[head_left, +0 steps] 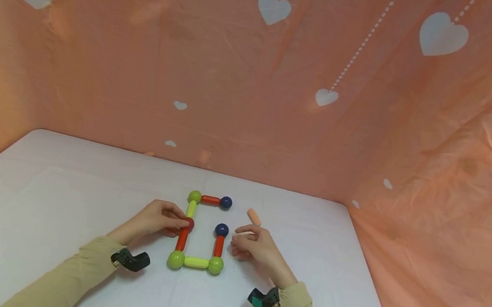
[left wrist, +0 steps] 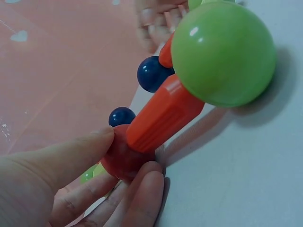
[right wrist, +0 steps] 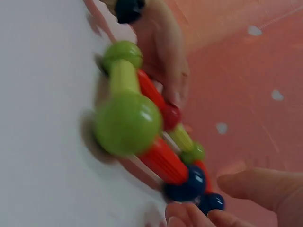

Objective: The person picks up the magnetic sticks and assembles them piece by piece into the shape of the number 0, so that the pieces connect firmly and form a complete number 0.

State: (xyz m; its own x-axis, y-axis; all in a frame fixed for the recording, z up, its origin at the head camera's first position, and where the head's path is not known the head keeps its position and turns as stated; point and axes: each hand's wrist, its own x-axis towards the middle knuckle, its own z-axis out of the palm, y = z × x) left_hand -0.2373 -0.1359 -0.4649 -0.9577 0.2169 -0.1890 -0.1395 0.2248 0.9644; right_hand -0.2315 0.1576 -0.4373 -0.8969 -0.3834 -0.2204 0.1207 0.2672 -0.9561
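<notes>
My left hand (head_left: 156, 219) pinches a red ball (left wrist: 119, 158) between thumb and fingers. That ball joins a yellow-green rod (head_left: 191, 209) above it to a red rod (head_left: 182, 239) below. Further pieces complete an open frame on the table: green balls (head_left: 176, 259) at corners, a yellow-green rod (head_left: 196, 262) along the near side, and red rods leading to two dark blue balls. Just right of the nearer blue ball (head_left: 222, 230) is my right hand (head_left: 258, 246), fingers bent loosely and thumb apart, with nothing between them. A gap separates the two blue balls on the right side.
A loose orange rod (head_left: 254, 217) lies just beyond my right hand. The white tabletop (head_left: 74, 190) reaches back to an orange curtain (head_left: 219, 78) with pale hearts, which also hangs along both sides. Each wrist wears a dark strapped device (head_left: 130, 259).
</notes>
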